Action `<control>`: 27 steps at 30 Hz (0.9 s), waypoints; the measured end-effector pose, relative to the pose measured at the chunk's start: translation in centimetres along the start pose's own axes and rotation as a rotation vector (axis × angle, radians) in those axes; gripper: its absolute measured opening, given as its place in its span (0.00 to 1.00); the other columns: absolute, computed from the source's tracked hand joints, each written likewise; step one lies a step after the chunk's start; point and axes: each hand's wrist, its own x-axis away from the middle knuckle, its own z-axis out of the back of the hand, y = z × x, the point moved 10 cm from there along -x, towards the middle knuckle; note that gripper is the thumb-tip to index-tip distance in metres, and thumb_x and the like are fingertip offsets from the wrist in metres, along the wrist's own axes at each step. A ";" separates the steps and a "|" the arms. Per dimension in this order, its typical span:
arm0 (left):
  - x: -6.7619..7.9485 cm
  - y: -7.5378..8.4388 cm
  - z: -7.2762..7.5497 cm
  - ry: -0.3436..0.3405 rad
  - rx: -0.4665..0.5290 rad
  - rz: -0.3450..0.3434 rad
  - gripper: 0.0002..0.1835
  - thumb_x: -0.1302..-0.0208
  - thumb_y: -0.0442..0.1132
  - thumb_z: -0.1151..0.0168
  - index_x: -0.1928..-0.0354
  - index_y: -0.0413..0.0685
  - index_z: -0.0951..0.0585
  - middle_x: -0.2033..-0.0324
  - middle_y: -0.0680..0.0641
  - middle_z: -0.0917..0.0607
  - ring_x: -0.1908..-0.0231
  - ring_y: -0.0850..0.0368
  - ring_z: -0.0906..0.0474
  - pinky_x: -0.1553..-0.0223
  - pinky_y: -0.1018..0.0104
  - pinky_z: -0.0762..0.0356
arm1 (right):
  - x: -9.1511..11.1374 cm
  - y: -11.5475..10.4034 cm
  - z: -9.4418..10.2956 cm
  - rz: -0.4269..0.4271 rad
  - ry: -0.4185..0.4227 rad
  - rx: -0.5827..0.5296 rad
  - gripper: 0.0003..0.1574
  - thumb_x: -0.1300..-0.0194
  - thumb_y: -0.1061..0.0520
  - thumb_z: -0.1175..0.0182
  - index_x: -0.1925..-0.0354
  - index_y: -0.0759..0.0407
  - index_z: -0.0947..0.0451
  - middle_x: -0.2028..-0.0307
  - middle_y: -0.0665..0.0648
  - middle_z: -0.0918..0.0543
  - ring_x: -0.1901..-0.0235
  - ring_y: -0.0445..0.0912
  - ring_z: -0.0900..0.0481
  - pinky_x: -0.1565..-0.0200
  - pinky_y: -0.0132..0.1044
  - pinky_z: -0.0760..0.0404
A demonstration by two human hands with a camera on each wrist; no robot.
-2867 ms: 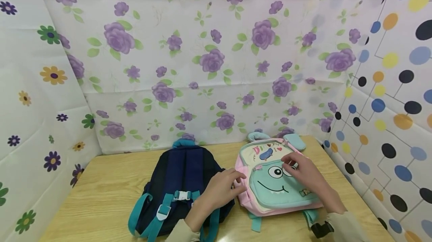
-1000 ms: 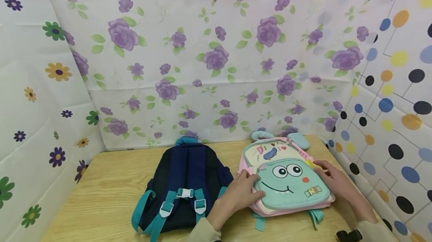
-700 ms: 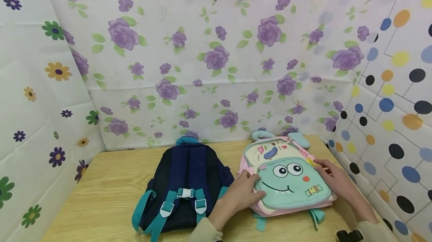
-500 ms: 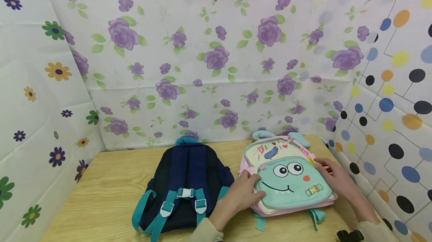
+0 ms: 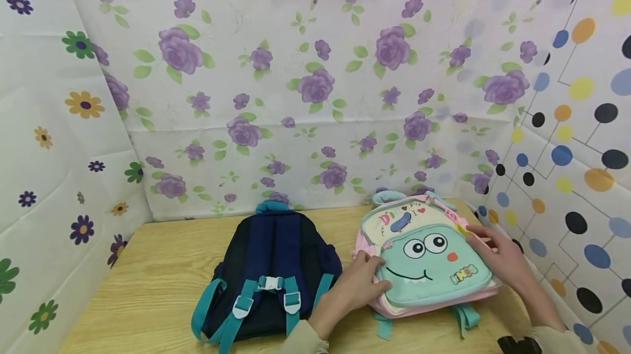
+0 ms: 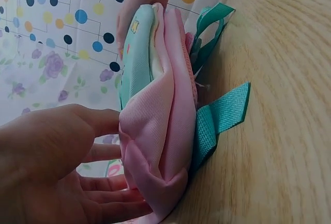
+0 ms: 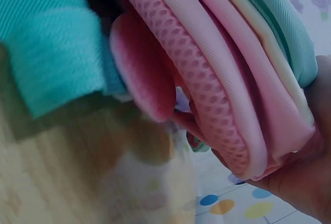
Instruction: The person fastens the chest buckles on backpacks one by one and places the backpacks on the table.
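Observation:
A pink and mint child's backpack [image 5: 436, 266] with a smiling cartoon face lies front up at the right of the table. My left hand [image 5: 356, 284] holds its left side; in the left wrist view the thumb is at the front edge and the fingers reach along the pink side [image 6: 155, 131]. My right hand [image 5: 503, 255] grips the right side, thumb over the front, the other fingers mostly hidden. Seen from the right wrist, the bag's mesh-edged back panel [image 7: 201, 79] stands above the table on that side. Teal straps [image 5: 465, 318] stick out below.
A navy backpack [image 5: 276, 250] lies straps up at the left of my left forearm, its teal straps spread on the wooden table [image 5: 148, 272]. Flowered cloth [image 5: 296, 69] hangs behind, and a dotted sheet [image 5: 581, 178] closes the right side.
Both hands came from hovering over the pink and mint backpack to hold its sides. Over the last half second the bag has shifted slightly right, and its right side has risen.

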 end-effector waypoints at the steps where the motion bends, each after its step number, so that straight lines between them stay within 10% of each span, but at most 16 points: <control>1: 0.0 0.0 0.0 0.002 0.001 -0.003 0.29 0.36 0.59 0.37 0.35 0.59 0.24 0.53 0.51 0.27 0.64 0.61 0.30 0.60 0.69 0.27 | 0.1 -0.2 0.2 0.006 0.009 -0.009 0.35 0.26 0.37 0.48 0.31 0.54 0.30 0.41 0.65 0.23 0.63 0.33 0.27 0.67 0.31 0.26; 19: -0.6 0.1 -1.5 -0.021 0.174 -0.005 0.30 0.35 0.61 0.38 0.33 0.67 0.27 0.48 0.52 0.28 0.56 0.63 0.27 0.49 0.66 0.24 | 0.5 -2.6 3.0 -0.006 -0.059 -0.141 0.38 0.26 0.39 0.46 0.25 0.48 0.40 0.37 0.66 0.32 0.67 0.40 0.21 0.67 0.32 0.24; 27: -1.1 0.6 -2.5 -0.023 0.273 -0.019 0.29 0.35 0.61 0.38 0.33 0.66 0.27 0.46 0.51 0.30 0.55 0.63 0.28 0.49 0.67 0.25 | 0.7 -4.7 5.1 0.075 0.028 -0.127 0.33 0.27 0.44 0.44 0.27 0.44 0.36 0.46 0.45 0.29 0.67 0.39 0.21 0.66 0.29 0.27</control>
